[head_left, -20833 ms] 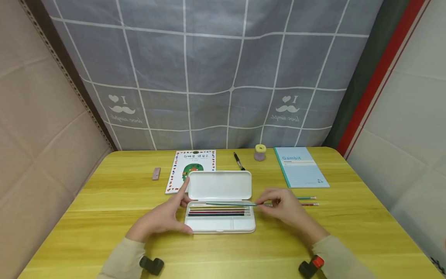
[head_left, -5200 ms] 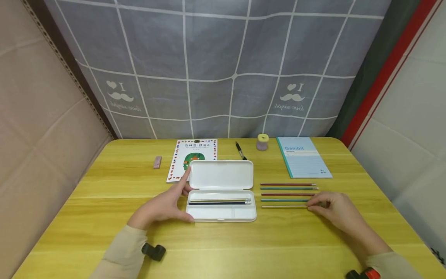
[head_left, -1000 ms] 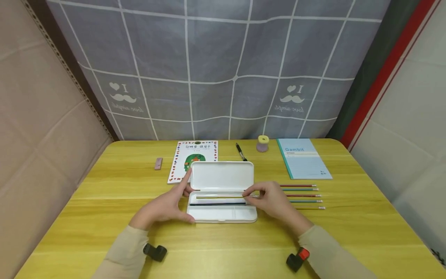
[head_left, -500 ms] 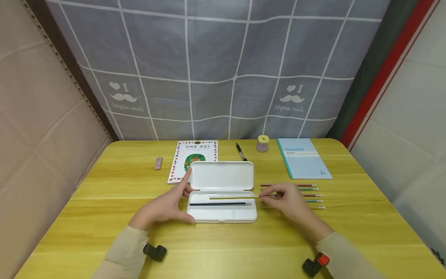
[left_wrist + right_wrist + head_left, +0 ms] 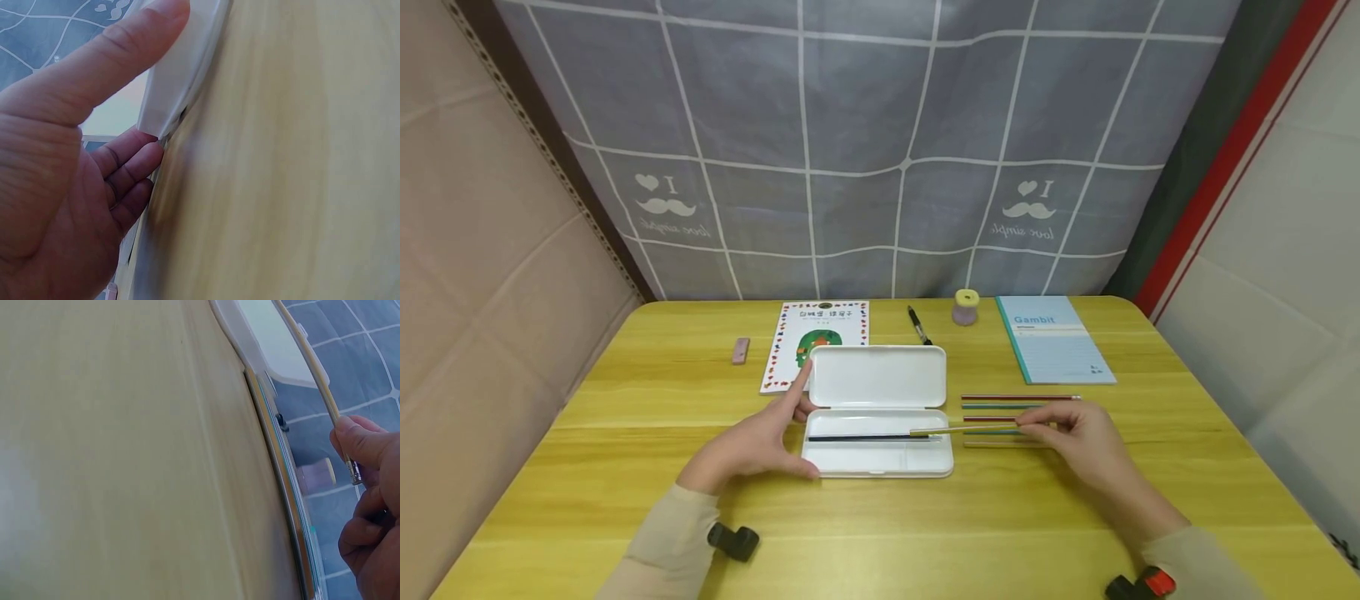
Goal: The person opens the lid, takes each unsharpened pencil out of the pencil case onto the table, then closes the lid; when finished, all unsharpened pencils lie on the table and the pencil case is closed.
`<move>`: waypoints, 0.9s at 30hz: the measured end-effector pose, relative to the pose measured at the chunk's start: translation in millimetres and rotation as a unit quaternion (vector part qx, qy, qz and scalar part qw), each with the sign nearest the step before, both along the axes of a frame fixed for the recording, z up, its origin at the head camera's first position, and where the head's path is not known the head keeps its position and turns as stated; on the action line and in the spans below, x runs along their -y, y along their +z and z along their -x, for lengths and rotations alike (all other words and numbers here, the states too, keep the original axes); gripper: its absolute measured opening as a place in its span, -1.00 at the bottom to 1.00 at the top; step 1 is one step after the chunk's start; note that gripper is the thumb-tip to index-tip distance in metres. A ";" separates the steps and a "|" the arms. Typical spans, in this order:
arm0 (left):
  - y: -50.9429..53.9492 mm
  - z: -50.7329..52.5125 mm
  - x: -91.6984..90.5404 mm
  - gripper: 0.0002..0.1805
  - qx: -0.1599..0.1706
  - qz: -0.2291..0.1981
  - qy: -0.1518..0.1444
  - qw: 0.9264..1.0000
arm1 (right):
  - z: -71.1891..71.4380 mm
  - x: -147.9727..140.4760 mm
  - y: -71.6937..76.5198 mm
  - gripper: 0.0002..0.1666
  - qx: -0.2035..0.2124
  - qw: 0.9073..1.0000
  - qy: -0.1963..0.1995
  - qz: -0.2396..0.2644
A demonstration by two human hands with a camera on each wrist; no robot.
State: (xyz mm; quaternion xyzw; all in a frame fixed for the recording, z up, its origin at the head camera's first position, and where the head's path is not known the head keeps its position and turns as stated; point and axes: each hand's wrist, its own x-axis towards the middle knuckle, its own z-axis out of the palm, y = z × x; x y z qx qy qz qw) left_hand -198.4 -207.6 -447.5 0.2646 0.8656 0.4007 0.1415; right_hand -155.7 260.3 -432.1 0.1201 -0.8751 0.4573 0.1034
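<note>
A white pencil case (image 5: 857, 462) lies with its lid (image 5: 878, 377) raised. My left hand (image 5: 748, 450) holds its left end, the thumb at the front corner and the index finger against the lid; in the left wrist view the other fingers (image 5: 134, 172) bend against the case's edge. A dark pencil (image 5: 865, 437) lies inside the case. My right hand (image 5: 1078, 442) pinches a yellow pencil (image 5: 966, 429) near its eraser end, above the table, its far end over the case's right side. Beneath it several pencils (image 5: 988, 397) lie in parallel rows.
Behind the case lie a picture book (image 5: 782, 358), partly covered by the lid, and a black pen (image 5: 916, 321). A pink eraser (image 5: 741, 350) is at the left. A yellow and purple spool-shaped object (image 5: 966, 308) and a blue notebook (image 5: 1060, 346) are at the back right.
Over the last second my right hand has carried the yellow pencil rightward out of the case. Earlier, more pencils lay in the case and fewer beside it. My left hand has stayed put.
</note>
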 end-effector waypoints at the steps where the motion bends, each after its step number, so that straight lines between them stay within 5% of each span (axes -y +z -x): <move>1: 0.1 -0.1 -0.1 0.65 0.000 0.000 0.000 1.000 | -1.0 -3.6 -0.1 -0.93 0.000 1.000 -0.006 -0.004; 20: 1.4 1.4 -1.7 0.65 -0.001 0.009 0.002 1.000 | -24.2 -59.1 -9.5 -0.94 0.005 0.993 -0.068 -0.099; 27: 2.9 0.2 0.2 0.67 0.009 0.011 0.010 1.000 | -25.6 -62.2 -12.2 -0.89 0.000 0.992 -0.062 -0.111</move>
